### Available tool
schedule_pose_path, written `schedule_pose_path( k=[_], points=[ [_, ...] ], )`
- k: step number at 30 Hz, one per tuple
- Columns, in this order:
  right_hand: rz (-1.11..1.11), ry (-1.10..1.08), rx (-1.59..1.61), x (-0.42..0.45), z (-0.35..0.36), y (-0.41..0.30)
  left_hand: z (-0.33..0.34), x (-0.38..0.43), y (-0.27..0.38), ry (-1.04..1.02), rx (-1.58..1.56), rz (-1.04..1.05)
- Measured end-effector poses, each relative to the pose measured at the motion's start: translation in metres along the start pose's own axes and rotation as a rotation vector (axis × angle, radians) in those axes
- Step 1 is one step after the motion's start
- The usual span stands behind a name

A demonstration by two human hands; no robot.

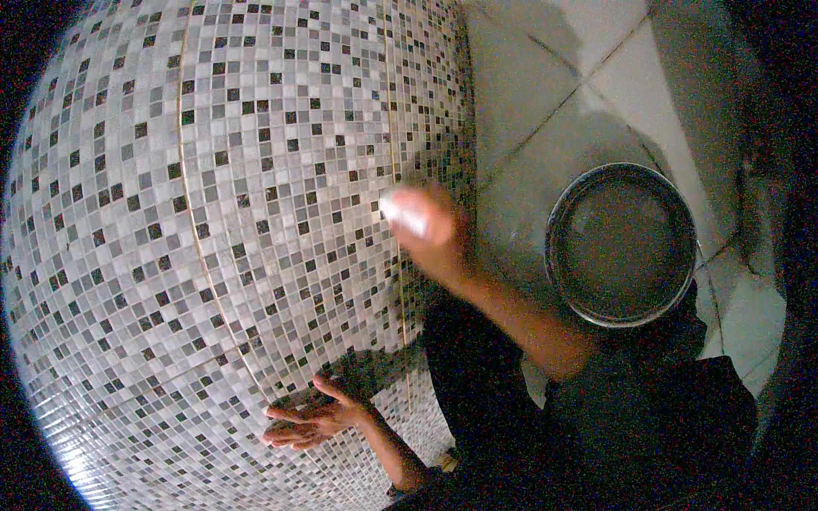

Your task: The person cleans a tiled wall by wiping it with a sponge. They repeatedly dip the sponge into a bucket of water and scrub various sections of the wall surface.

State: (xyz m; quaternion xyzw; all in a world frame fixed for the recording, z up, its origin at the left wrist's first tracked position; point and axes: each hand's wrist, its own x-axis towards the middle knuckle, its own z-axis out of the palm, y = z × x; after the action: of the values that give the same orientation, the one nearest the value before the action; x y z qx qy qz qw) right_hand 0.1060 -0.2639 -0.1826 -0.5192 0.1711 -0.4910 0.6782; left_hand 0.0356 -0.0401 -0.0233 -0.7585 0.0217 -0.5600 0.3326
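Observation:
At the lower left, my left hand (316, 420) is held with its fingers apart, against or just off the mosaic-tiled wall (275, 243); whether it touches cannot be told. It holds nothing that I can see. My right hand (425, 220) is in front of the same wall, near its foot, and is strongly blurred. A bright whitish patch shows at its fingers; the blur hides whether this is a held item or glare. To the right of my right forearm is a round, shiny-rimmed vessel (555, 249) with a dark inside; its contents are too dim to make out.
Pale floor tiles (549, 83) with dark joints meet the foot of the wall. My dark clothing (626, 434) fills the lower right. A small yellowish thing (449, 461) shows beside it, too unclear to name. Heavy shadow covers the right edge.

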Motion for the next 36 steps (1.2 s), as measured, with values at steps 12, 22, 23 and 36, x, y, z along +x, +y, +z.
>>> schedule_pose_path(
  k=[12,22,23,36],
  points=[
    [0.155,-0.014,0.086,-0.003,0.011,-0.002,-0.002,0.000,0.000,0.023,0.011,-0.020],
    [0.359,-0.023,0.091,0.051,0.018,0.000,-0.001,-0.004,-0.006,0.014,-0.043,-0.044],
    [0.315,-0.004,0.172,0.026,0.021,-0.015,0.000,-0.004,-0.005,-0.002,-0.028,-0.045],
    [0.071,-0.094,-0.076,0.027,0.027,-0.040,-0.006,0.001,0.002,-0.005,-0.041,-0.066]
  ],
)
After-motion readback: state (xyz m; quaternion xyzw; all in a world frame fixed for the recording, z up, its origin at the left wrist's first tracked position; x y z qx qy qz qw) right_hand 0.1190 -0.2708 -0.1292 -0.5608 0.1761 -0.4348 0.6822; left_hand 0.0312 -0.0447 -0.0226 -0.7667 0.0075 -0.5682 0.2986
